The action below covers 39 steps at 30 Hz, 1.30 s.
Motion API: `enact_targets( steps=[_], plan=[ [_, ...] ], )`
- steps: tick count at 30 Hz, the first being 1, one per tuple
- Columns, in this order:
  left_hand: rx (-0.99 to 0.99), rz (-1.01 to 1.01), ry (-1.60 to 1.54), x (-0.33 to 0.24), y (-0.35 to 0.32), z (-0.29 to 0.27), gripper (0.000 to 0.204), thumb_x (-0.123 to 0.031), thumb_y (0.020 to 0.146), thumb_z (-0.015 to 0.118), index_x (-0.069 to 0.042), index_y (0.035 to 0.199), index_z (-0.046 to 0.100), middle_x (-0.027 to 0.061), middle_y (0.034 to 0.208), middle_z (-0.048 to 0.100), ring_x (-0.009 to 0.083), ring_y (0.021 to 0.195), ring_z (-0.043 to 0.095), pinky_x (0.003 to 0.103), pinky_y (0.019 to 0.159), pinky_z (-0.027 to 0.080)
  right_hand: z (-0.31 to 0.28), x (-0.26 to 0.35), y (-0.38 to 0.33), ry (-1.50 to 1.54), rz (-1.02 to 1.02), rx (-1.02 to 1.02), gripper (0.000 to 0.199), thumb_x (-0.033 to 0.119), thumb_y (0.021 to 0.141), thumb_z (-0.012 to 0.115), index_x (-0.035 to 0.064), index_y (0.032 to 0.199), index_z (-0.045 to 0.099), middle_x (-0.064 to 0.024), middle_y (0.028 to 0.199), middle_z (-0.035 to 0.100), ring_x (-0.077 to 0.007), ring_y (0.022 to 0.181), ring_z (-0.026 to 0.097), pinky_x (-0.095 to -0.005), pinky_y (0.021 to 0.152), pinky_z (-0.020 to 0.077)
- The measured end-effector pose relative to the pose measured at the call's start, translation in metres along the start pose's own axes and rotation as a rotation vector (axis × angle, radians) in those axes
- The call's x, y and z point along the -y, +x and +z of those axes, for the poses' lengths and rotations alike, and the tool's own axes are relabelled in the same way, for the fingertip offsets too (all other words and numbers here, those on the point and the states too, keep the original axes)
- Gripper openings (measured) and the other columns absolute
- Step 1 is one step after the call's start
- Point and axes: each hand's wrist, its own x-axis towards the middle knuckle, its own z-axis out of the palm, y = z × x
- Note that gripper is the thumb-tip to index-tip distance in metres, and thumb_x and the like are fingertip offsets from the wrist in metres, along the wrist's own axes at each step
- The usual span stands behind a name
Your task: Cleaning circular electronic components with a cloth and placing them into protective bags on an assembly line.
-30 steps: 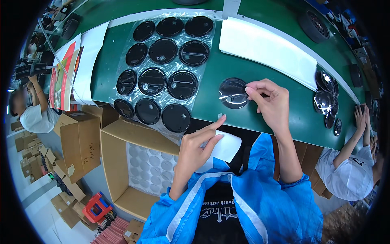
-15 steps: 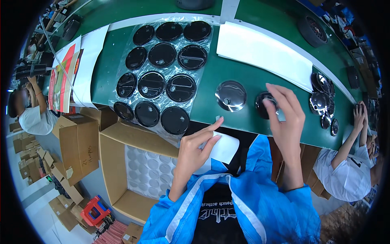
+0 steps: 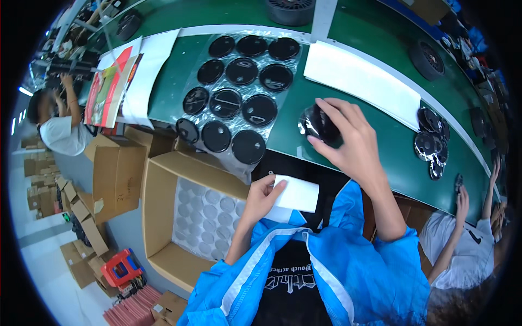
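My right hand (image 3: 350,141) grips a shiny black round disc (image 3: 317,124) just over the green table (image 3: 380,163), near its front edge. My left hand (image 3: 262,196) is lower, at my chest, with thumb and fingers pinching a small white pad (image 3: 298,194). To the left of the disc lies a clear plastic tray (image 3: 191,70) with several black round discs (image 3: 234,92) in rows. A loose pile of similar black discs (image 3: 431,145) lies on the table to the right of my right hand.
White foam sheets (image 3: 365,84) lie behind my right hand. An open cardboard box (image 3: 163,179) with a white dimpled insert (image 3: 204,214) stands below the table edge. One person (image 3: 57,133) works at the left, another person (image 3: 467,244) at the right. Printed sheets (image 3: 111,87) lie far left.
My right hand reached right toward the pile, took a black disc and brought it back left over the disc lying at the table front. My left hand closed on the white pad.
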Motion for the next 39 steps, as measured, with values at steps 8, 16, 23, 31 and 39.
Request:
enact_targets(
  steps=[8,16,23,31,39],
  plan=[
    [-0.252,-0.114,-0.278,0.01,0.009,-0.044,0.02,-0.019,0.109,0.068,-0.001,0.118,0.069,0.0075,0.109,0.077,0.0149,0.098,0.075,0.029,0.07,0.06,0.026,-0.015,0.01,-0.246,-0.127,0.154,0.062,0.023,0.083,0.087,0.0052,0.139,0.07,-0.014,0.135,0.065,-0.0358,0.123,0.062,-0.047,0.102,0.0556],
    [-0.331,-0.09,-0.196,0.034,0.08,-0.142,0.031,-0.005,0.102,0.063,-0.001,0.133,0.063,0.0086,0.114,0.074,0.0186,0.092,0.076,0.035,0.072,0.065,-0.03,-0.023,-0.035,-0.076,0.101,0.204,0.066,0.021,0.077,0.088,0.0041,0.137,0.068,-0.0151,0.135,0.066,-0.0373,0.124,0.063,-0.0469,0.104,0.0542],
    [-0.704,0.073,-0.164,0.062,0.12,-0.257,0.024,-0.013,0.103,0.064,-0.013,0.127,0.07,0.002,0.105,0.072,0.0128,0.081,0.067,0.03,0.06,0.052,-0.086,-0.064,-0.109,0.208,0.272,-0.045,0.069,0.019,0.072,0.088,0.0037,0.136,0.068,-0.017,0.132,0.069,-0.0401,0.122,0.065,-0.0453,0.108,0.0523],
    [-0.788,0.34,-0.483,0.01,0.153,-0.238,0.041,-0.027,0.113,0.049,-0.007,0.148,0.059,0.0112,0.135,0.07,0.0285,0.119,0.069,0.044,0.1,0.06,-0.193,-0.149,-0.111,-0.318,0.522,-0.358,0.07,0.022,0.083,0.085,0.0044,0.147,0.061,-0.0201,0.137,0.066,-0.0417,0.127,0.063,-0.0457,0.113,0.0501],
    [-1.05,0.61,0.144,0.073,0.148,-0.298,0.048,0.012,0.089,0.053,0.004,0.133,0.069,0.0084,0.115,0.076,0.0205,0.106,0.073,0.033,0.098,0.055,-0.156,-0.221,-0.134,-0.418,0.289,-0.382,0.06,0.02,0.098,0.076,0.0011,0.152,0.058,-0.0237,0.157,0.057,-0.0409,0.143,0.055,-0.0472,0.121,0.0419]
  ],
)
